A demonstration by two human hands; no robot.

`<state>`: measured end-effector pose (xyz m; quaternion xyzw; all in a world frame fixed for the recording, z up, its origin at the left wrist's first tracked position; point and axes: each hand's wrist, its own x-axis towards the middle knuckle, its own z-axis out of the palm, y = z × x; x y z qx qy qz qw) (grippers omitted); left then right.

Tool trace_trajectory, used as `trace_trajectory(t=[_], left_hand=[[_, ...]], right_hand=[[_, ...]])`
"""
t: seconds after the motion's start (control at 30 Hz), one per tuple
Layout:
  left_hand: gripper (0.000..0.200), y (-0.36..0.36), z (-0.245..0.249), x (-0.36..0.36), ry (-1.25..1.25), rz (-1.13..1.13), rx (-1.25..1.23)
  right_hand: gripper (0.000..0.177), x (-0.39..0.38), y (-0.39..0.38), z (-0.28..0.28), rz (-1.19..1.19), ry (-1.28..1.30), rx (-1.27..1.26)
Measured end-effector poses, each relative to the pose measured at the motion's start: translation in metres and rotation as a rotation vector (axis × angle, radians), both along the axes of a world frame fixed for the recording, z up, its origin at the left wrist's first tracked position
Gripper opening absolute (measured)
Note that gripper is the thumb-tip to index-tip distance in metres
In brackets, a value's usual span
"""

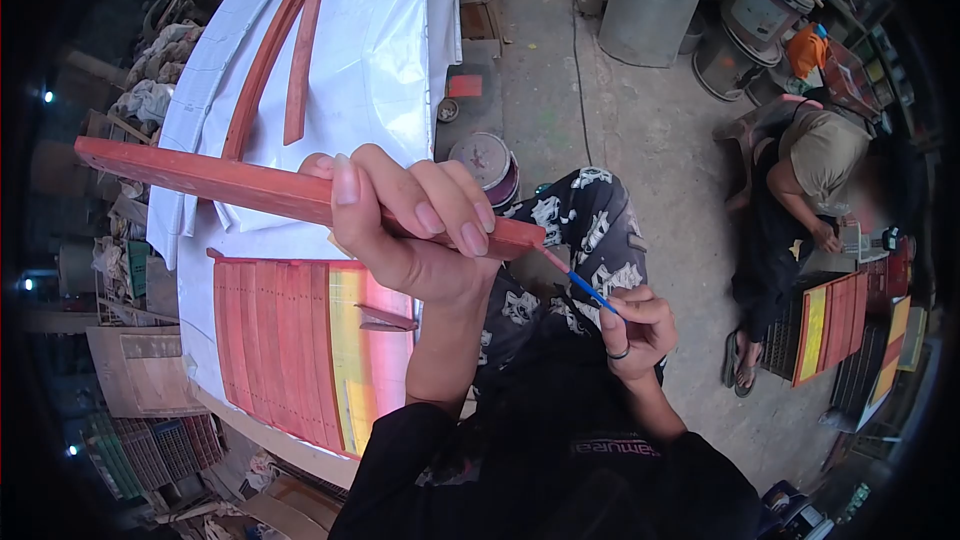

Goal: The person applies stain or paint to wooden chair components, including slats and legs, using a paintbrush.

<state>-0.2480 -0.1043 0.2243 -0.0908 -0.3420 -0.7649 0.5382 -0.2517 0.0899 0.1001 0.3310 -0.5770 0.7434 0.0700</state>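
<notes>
My left hand [425, 265] is wrapped round a long red wooden strip [220, 178], raised above the work table and slanting down to the right. In my right hand [640, 332], thumb and fingers pinch a thin blue-handled paintbrush [588, 287]. Its reddish tip is right at the strip's near end. Below the strip, a panel of red wooden slats [275, 350] lies beside a yellow slat [348, 360]. A short dark red piece [386, 320] rests to the right of the yellow one. Farther up the sheet lie two more red strips [303, 65].
White plastic sheeting [385, 60] covers the table. A paint-stained bucket [485, 162] stands by its right edge. Across the floor at the right, another person [800, 180] sits bent over small work, near a crate with red and yellow slats [832, 328]. Drums [655, 0] stand at the back.
</notes>
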Motion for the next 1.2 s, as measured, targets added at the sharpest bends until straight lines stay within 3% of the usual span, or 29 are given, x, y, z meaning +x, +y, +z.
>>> trace_trajectory(t=[0.43,0.67,1.0,1.2], left_hand=[[0.018,0.002,0.000,-0.002,0.057,-0.021,-0.090],[0.018,0.001,0.001,-0.001,0.047,-0.014,-0.080],[0.036,0.005,0.001,-0.002,-0.040,0.015,0.000],[0.036,0.008,0.005,-0.004,-0.032,0.003,0.041]], right_hand=[[0.015,0.003,0.006,-0.004,0.046,-0.055,0.072],[0.014,0.001,0.001,-0.007,-0.019,-0.071,-0.018],[0.014,0.001,0.002,-0.009,-0.012,-0.109,-0.014],[0.014,0.001,0.000,-0.010,-0.002,-0.104,-0.025]])
